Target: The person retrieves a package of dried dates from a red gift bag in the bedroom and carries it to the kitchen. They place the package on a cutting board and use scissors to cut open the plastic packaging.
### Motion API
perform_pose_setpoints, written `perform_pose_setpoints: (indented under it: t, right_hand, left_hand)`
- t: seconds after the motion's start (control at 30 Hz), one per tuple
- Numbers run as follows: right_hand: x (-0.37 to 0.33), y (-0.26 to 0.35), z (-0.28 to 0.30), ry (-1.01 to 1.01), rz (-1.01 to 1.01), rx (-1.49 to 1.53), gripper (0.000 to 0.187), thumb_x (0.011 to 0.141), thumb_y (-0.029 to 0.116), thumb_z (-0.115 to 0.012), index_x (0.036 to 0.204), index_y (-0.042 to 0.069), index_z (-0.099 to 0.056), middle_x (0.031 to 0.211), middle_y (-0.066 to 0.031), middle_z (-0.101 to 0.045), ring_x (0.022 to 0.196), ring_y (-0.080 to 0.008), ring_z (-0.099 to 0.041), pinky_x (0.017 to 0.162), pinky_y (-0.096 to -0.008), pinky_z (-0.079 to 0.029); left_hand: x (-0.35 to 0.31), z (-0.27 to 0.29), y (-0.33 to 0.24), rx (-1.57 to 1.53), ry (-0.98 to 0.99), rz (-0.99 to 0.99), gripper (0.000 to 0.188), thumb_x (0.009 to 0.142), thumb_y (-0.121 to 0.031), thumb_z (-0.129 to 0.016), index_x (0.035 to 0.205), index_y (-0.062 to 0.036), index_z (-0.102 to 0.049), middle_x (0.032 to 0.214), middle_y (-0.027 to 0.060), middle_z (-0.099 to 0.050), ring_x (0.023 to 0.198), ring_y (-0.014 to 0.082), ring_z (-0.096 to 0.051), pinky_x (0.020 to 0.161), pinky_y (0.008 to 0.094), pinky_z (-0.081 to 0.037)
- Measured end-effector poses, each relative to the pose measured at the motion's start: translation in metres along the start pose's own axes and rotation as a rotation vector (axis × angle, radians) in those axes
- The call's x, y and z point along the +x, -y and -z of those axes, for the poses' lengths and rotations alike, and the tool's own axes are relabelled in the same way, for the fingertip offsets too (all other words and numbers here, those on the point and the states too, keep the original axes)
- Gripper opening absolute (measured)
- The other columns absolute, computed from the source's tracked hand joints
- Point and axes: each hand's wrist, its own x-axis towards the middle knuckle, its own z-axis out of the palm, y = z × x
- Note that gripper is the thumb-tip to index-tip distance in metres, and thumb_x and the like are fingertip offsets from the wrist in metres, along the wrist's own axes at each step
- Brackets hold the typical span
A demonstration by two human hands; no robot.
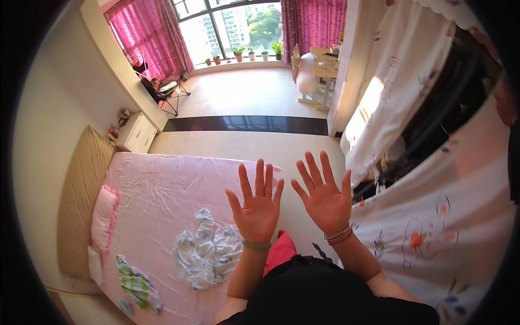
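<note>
Both hands are raised before me, palms showing and fingers spread, with nothing in them. My left hand (258, 212) wears a ring, and a green bangle circles its wrist. Thin bracelets sit on the wrist of my right hand (326, 203). Left of my left forearm, a crumpled white garment with pale blue markings (201, 255) lies on a bed with a pink sheet (157, 187). A green-and-white striped cloth (134, 283) is crumpled farther left on the same sheet. Neither hand touches these things.
A pink frilled pillow (104, 218) rests by the beige headboard (81, 200). Beyond the bed stand a white nightstand (137, 134) and a folding chair (167, 93). A white patterned curtain (422, 233) hangs on the right, partly covering dark clothes. Potted plants (238, 52) line the far windowsill.
</note>
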Motion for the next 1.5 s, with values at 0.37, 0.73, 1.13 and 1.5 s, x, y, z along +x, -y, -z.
perform_pose_setpoints:
  t: [0.37, 0.73, 1.13, 1.5]
  right_hand:
    - [0.284, 0.042, 0.055, 0.015, -0.034, -0.073, 0.070, 0.099, 0.062, -0.028, 0.153, 0.017, -0.025, 0.159, -0.0081, -0.023, 0.147, -0.0267, -0.019, 0.119, -0.0471, -0.015]
    - [0.525, 0.035, 0.103, -0.034, -0.158, -0.005, 0.069, 0.099, 0.061, -0.027, 0.153, 0.017, -0.027, 0.159, -0.0090, -0.023, 0.147, -0.0269, -0.018, 0.119, -0.0462, -0.015]
    - [0.807, 0.040, 0.166, 0.057, -0.379, 0.010, 0.066, 0.101, 0.057, -0.027, 0.153, 0.016, -0.025, 0.159, -0.0097, -0.022, 0.147, -0.0274, -0.018, 0.119, -0.0481, -0.016]
    - [1.009, 0.003, 0.211, -0.059, -0.574, 0.038, 0.063, 0.101, 0.055, -0.032, 0.151, 0.016, -0.031, 0.157, -0.0108, -0.028, 0.144, -0.0285, -0.026, 0.117, -0.0490, -0.021]
  left_hand:
    - [0.284, 0.059, -0.017, -0.054, 0.042, 0.004, 0.059, 0.100, -0.058, -0.029, 0.152, -0.0301, -0.028, 0.159, 0.0068, -0.024, 0.147, 0.0241, -0.020, 0.120, 0.0463, -0.014]
    - [0.496, 0.109, -0.076, -0.048, -0.012, -0.108, 0.056, 0.100, -0.057, -0.028, 0.151, -0.0322, -0.031, 0.159, 0.0054, -0.025, 0.148, 0.0241, -0.017, 0.120, 0.0475, -0.010]
    - [0.747, 0.167, -0.121, 0.023, -0.043, -0.302, 0.055, 0.101, -0.056, -0.031, 0.150, -0.0317, -0.033, 0.158, 0.0041, -0.029, 0.146, 0.0241, -0.022, 0.120, 0.0463, -0.014]
    - [0.907, 0.225, -0.193, -0.079, -0.136, -0.407, 0.050, 0.102, -0.050, -0.035, 0.147, -0.0285, -0.040, 0.153, 0.0049, -0.037, 0.143, 0.0240, -0.031, 0.119, 0.0451, -0.021]
